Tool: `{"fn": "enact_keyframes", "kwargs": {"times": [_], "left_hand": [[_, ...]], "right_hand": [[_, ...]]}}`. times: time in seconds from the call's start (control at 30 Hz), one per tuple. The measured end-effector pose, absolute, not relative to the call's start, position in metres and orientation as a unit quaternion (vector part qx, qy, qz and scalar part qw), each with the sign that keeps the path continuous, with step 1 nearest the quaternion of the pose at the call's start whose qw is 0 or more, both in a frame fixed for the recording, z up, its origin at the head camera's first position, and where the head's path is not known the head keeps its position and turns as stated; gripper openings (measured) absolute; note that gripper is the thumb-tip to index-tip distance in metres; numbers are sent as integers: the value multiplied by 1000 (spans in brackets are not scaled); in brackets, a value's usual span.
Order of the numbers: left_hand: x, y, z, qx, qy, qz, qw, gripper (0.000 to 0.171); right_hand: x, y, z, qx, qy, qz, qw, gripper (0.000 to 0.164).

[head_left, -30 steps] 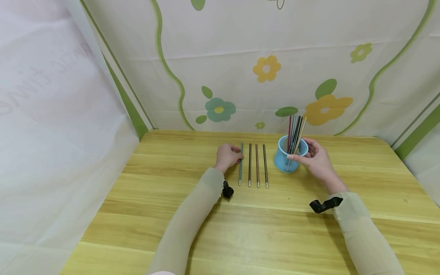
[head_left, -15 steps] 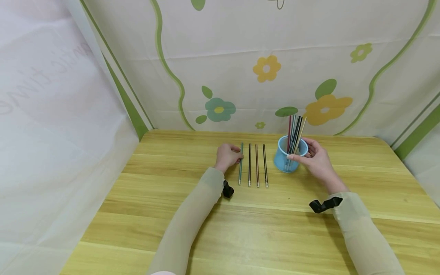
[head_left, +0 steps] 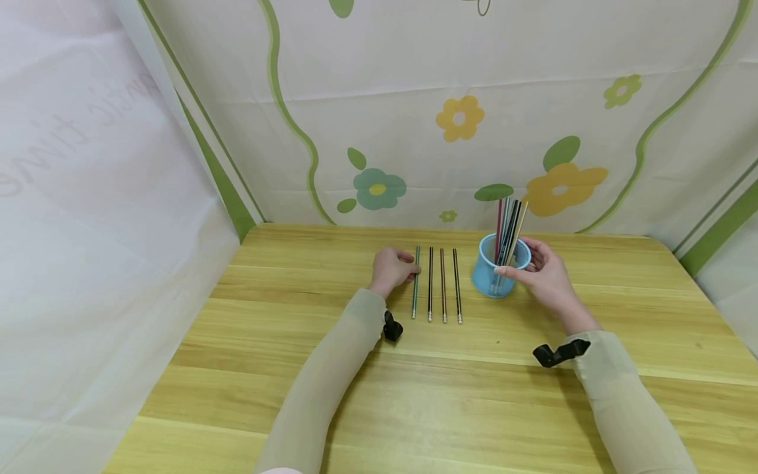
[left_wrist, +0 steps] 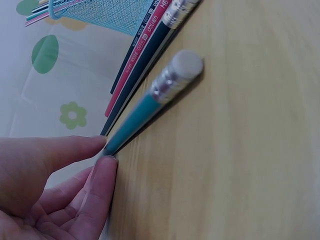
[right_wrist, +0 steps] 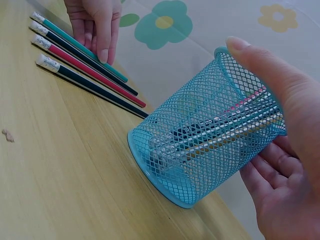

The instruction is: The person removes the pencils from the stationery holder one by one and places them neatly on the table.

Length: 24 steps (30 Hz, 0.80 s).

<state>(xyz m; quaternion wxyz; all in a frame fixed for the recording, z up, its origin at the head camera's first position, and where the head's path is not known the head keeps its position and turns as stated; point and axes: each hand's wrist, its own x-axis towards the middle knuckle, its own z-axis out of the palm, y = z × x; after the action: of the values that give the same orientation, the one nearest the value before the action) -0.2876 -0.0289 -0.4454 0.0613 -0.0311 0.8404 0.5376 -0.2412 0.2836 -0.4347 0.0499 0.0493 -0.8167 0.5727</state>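
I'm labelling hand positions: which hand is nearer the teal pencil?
Left. The left hand pinches the teal pencil; the right hand holds the blue cup, beyond the other three pencils.

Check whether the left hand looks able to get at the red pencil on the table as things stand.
Probably yes: nothing lies over the red pencil and tabletop shows on both sides. But the left hand pinches the teal pencil and a dark pencil lies between.

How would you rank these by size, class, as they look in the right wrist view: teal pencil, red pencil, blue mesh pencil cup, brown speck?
1. Blue mesh pencil cup
2. Red pencil and teal pencil, unranked: red looks slightly longer but seems nearer the camera
3. Brown speck
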Motion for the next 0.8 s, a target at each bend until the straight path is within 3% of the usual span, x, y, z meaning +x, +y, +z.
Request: {"fn": "enact_keyframes", "kwargs": {"times": [0.4,0.8], "left_hand": [[-285,-33,-441,-31,819,569,69,27],[-282,-25,-415,26,815,579,18,35]], "right_hand": [[-240,284,-434,48,-824,563,50,83],[-240,283,-434,50,-825,561,51,84]]}}
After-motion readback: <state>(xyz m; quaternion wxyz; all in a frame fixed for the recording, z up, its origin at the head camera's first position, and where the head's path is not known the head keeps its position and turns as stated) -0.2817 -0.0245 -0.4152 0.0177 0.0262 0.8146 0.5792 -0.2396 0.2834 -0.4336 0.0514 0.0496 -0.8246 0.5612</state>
